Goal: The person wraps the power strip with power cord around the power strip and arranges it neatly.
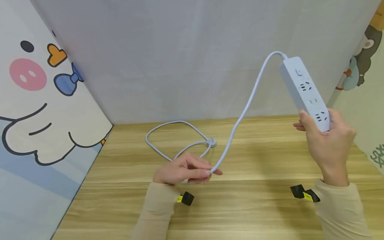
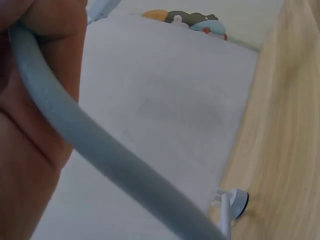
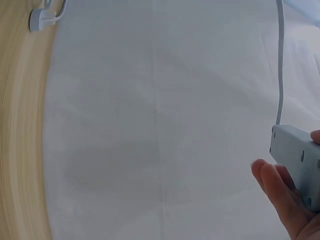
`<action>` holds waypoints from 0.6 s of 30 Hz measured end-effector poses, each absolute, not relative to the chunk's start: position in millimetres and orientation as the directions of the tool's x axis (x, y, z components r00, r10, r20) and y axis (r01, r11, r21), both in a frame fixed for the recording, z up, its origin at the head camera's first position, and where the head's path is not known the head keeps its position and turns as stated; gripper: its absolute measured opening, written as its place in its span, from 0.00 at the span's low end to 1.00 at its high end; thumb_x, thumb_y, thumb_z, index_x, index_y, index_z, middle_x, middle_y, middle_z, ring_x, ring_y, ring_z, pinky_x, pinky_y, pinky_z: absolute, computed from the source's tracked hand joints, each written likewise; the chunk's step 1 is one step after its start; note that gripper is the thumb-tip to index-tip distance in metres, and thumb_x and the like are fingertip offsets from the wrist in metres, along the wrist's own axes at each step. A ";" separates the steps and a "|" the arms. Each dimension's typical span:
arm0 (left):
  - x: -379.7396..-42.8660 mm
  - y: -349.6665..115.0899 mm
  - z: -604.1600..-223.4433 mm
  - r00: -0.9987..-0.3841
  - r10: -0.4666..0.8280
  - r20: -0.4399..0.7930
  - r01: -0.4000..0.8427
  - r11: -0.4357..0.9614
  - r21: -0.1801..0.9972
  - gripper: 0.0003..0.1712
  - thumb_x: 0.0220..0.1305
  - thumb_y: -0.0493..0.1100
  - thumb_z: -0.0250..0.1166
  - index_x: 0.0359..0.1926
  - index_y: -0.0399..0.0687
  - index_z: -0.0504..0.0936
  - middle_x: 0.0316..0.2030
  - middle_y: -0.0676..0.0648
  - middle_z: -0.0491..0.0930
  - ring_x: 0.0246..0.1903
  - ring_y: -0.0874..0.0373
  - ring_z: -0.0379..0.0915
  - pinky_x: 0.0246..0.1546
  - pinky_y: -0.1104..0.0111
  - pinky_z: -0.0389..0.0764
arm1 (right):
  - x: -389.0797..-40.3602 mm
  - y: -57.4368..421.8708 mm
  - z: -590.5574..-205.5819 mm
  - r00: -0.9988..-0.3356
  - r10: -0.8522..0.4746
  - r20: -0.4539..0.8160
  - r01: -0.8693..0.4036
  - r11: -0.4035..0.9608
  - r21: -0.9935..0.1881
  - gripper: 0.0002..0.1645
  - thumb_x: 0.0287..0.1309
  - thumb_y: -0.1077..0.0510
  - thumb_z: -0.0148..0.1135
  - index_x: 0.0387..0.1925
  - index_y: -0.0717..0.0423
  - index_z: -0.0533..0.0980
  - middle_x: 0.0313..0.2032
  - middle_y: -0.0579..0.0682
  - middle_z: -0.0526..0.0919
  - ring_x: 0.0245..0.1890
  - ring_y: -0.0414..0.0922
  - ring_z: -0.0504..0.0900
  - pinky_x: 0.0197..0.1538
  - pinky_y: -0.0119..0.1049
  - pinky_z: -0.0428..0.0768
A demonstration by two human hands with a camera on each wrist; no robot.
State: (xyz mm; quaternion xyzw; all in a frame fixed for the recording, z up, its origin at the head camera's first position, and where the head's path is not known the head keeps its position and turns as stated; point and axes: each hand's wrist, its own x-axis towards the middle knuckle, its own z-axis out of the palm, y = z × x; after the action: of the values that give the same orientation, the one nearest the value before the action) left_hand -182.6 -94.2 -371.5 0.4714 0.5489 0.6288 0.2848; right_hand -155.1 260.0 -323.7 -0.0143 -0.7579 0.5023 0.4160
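A white power strip (image 1: 306,91) is held up at the right, its socket face toward the head camera. My right hand (image 1: 331,143) grips its lower end, thumb along one side; in the right wrist view fingers (image 3: 275,182) lie under the strip (image 3: 295,155). From its top end a white cord (image 1: 250,100) arches over and runs down to my left hand (image 1: 186,170), which pinches it between thumb and fingers. In the left wrist view the cord (image 2: 110,155) crosses close to the lens. Beyond the left hand, the plug (image 1: 211,142) lies on the table amid loose cord loops.
The wood-grain table (image 1: 240,206) meets a pale grey cloth wall (image 1: 180,66) at the back. A cartoon-printed panel (image 1: 54,110) stands at the left, another printed panel (image 1: 360,100) at the right. Black tags (image 1: 188,198) hang by the sleeve cuffs.
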 end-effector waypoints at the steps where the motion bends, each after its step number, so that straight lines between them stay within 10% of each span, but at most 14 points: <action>1: -182.1 -91.1 -372.5 -0.369 0.898 0.242 0.151 -0.199 0.968 0.12 0.72 0.30 0.57 0.34 0.27 0.84 0.20 0.44 0.70 0.27 0.63 0.75 0.36 0.75 0.76 | -154.1 258.6 -322.7 -0.664 0.436 0.607 -0.436 0.434 -0.789 0.16 0.61 0.63 0.69 0.50 0.61 0.80 0.33 0.35 0.85 0.25 0.27 0.86 0.30 0.21 0.82; 5: -179.0 -75.4 -378.5 -0.315 0.948 0.048 0.123 -0.010 0.992 0.16 0.72 0.33 0.59 0.26 0.28 0.81 0.18 0.47 0.72 0.28 0.64 0.76 0.29 0.76 0.71 | -149.8 252.2 -317.9 -0.701 0.363 0.614 -0.618 0.122 -0.777 0.12 0.60 0.71 0.66 0.46 0.66 0.80 0.30 0.49 0.88 0.25 0.39 0.89 0.33 0.30 0.86; 10: -177.1 -57.6 -387.7 -0.322 0.933 -0.157 0.089 0.196 0.977 0.16 0.72 0.37 0.62 0.33 0.23 0.83 0.26 0.43 0.82 0.15 0.63 0.53 0.21 0.75 0.59 | -142.4 246.7 -313.1 -0.775 0.220 0.592 -0.620 -0.080 -0.781 0.12 0.63 0.74 0.60 0.48 0.75 0.78 0.29 0.55 0.88 0.26 0.45 0.90 0.35 0.35 0.87; 18: -181.3 -44.0 -400.2 -0.619 0.754 -0.218 0.196 0.417 0.887 0.15 0.70 0.44 0.66 0.35 0.36 0.91 0.21 0.43 0.81 0.14 0.65 0.62 0.18 0.75 0.63 | -141.1 251.8 -316.6 -0.763 -0.133 0.633 -0.552 -0.375 -0.745 0.18 0.63 0.83 0.39 0.45 0.83 0.76 0.30 0.64 0.85 0.27 0.54 0.88 0.32 0.43 0.88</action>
State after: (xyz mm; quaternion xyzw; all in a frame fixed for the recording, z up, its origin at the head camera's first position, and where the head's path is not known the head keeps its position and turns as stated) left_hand -181.3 -44.0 -400.2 0.3042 0.7815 0.4460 0.3128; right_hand -141.1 251.8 -316.6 0.3162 -0.5421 0.7665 0.1367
